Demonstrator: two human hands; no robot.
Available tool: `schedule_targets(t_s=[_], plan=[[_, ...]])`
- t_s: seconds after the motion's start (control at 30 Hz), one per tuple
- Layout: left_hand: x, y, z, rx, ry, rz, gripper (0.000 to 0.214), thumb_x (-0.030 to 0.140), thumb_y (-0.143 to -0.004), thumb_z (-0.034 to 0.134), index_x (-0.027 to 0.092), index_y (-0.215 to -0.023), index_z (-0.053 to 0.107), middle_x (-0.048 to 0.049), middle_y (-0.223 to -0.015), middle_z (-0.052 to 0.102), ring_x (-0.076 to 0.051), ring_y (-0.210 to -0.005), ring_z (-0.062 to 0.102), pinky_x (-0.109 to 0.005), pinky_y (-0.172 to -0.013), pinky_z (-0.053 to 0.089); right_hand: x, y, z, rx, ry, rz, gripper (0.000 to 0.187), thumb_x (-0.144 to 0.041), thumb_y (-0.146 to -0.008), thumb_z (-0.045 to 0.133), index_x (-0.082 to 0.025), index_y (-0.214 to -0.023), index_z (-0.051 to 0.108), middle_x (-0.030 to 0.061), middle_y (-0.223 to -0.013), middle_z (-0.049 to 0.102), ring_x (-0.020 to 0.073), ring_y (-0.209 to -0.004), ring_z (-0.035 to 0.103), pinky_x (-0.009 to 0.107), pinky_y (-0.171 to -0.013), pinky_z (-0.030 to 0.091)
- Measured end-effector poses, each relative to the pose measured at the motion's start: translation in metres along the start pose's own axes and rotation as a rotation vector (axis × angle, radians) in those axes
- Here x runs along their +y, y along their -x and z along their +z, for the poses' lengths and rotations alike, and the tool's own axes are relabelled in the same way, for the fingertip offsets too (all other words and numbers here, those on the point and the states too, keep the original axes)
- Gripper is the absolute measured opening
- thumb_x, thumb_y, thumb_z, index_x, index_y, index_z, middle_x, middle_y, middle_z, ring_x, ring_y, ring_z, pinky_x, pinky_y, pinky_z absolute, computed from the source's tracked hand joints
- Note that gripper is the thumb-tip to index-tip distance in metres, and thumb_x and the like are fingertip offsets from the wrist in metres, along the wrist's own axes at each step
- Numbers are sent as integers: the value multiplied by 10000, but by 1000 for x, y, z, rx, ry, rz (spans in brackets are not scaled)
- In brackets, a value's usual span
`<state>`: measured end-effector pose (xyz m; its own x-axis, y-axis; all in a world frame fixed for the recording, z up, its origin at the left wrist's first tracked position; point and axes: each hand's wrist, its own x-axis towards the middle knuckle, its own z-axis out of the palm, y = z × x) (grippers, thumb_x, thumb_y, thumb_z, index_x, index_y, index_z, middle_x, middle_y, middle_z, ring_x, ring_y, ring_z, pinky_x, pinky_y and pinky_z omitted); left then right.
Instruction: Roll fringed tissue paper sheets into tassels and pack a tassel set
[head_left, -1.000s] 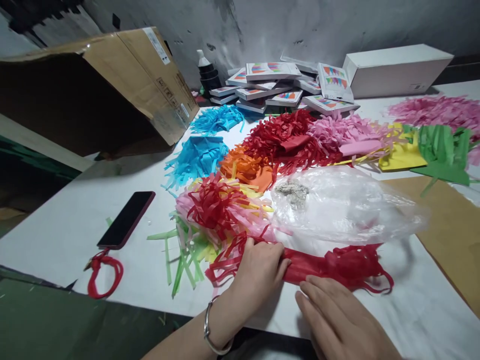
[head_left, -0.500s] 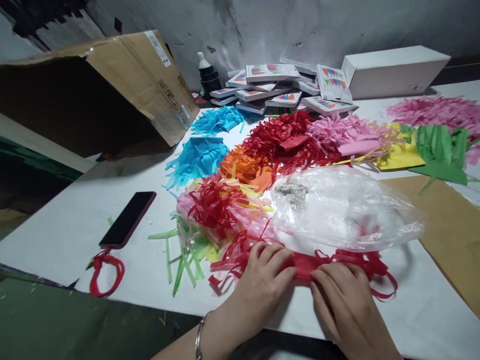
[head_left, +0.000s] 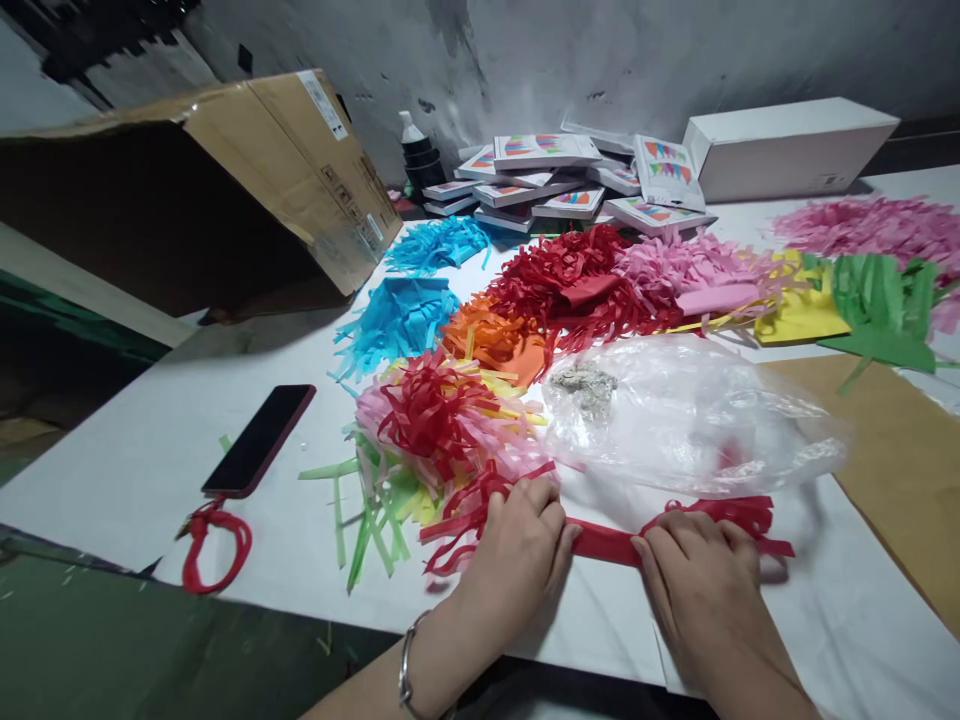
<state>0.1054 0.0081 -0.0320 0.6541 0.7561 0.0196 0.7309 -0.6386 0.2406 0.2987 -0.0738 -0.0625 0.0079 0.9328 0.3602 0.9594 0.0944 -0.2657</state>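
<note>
Red fringed tissue strip [head_left: 606,543] near the front edge of a white-topped table [head_left: 142,485]
Head view: left hand [head_left: 523,548] and right hand [head_left: 697,572] each pinch its narrow folded middle, fringes [head_left: 750,513] spilling outward past both, just nearer than a clear plastic bag [head_left: 712,415].

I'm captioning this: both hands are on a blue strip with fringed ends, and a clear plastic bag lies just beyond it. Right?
Not quite: the fringed strip is red, not blue, as the head view shows. The left hand and right hand are both on it, and the clear plastic bag lies just beyond.
</note>
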Motion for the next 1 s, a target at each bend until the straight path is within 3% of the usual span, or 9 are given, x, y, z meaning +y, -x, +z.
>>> schedule_targets(t_s=[0.07, 0.17, 0.27, 0.37, 0.5, 0.6, 0.63, 0.83, 1.0], plan=[[1, -6, 0, -40, -24, -46, 94, 197, -954, 597, 170, -891, 662, -93, -1045, 666, -281, -963, 600, -398, -720, 469, -3, -3, -1, 10, 98, 37, 259, -207, -1007, 489, -205, -780, 614, 55, -820, 663, 253, -832, 581, 459, -876, 317], [3, -11, 0, -89, -15, -92, 97, 218, -946, 630, 171, -870, 667, -88, -1036, 667, -285, -966, 613, -396, -714, 485, -6, -2, -2, 134, 156, 22, 113, -175, -967, 568, -176, -901, 660, 94, -919, 696, 260, -874, 603, 483, -917, 348], [3, -12, -1, -101, -1, -92, 98, 210, -945, 632, 173, -859, 662, -83, -1027, 668, -289, -967, 617, -401, -718, 488, -12, 1, 0, 214, 12, -122, 117, -164, -955, 590, -182, -1036, 673, 99, -1043, 719, 259, -973, 619, 489, -990, 344], [2, -9, -1, -55, 25, -93, 57, 219, -926, 663, 168, -904, 649, -90, -1046, 671, -283, -946, 615, -396, -717, 481, -17, 3, 3, 156, -94, -216, 209, -112, -991, 473, -175, -964, 671, 64, -941, 729, 222, -930, 620, 448, -1002, 332], [-3, 3, 2, 123, 115, 89, 262, 271, -864, 759, 190, -1080, 635, -115, -1227, 644, -320, -1101, 573, -437, -828, 441, -19, 0, 5, 141, -186, -170, 261, -89, -983, 457, -180, -801, 620, 25, -752, 650, 175, -766, 566, 402, -929, 348], [-6, 10, 7, 244, 125, 258, 51, 180, -941, 655, 217, -977, 654, -69, -1201, 663, -300, -1176, 532, -429, -873, 377, -21, -3, 5, 154, -291, -149, 205, -140, -1000, 479, -182, -866, 628, 17, -785, 649, 168, -770, 556, 391, -921, 339], [-6, 11, 8, 254, 135, 278, 71, 149, -955, 628, 212, -931, 653, -56, -1160, 675, -283, -1157, 536, -410, -852, 367, -22, -3, 5, 144, -287, -161, 199, -166, -1014, 469, -184, -909, 637, 21, -813, 658, 173, -787, 558, 393, -924, 330], [-8, 11, 9, 127, 259, 200, 158, 65, -868, 705, 178, -790, 628, -19, -945, 673, -218, -930, 551, -336, -696, 318, -11, 0, 2, 75, -179, -270, 447, -158, -1062, 263, -194, -804, 626, 23, -730, 620, 185, -761, 528, 389, -912, 321], [-9, 19, 0, 9, 291, 154, 97, 168, -937, 655, 208, -851, 677, -19, -980, 684, -232, -930, 547, -347, -698, 330, 9, 11, -2, 152, -301, -176, 306, -211, -1050, 402, -217, -927, 683, 35, -899, 712, 210, -930, 581, 418, -987, 321]])
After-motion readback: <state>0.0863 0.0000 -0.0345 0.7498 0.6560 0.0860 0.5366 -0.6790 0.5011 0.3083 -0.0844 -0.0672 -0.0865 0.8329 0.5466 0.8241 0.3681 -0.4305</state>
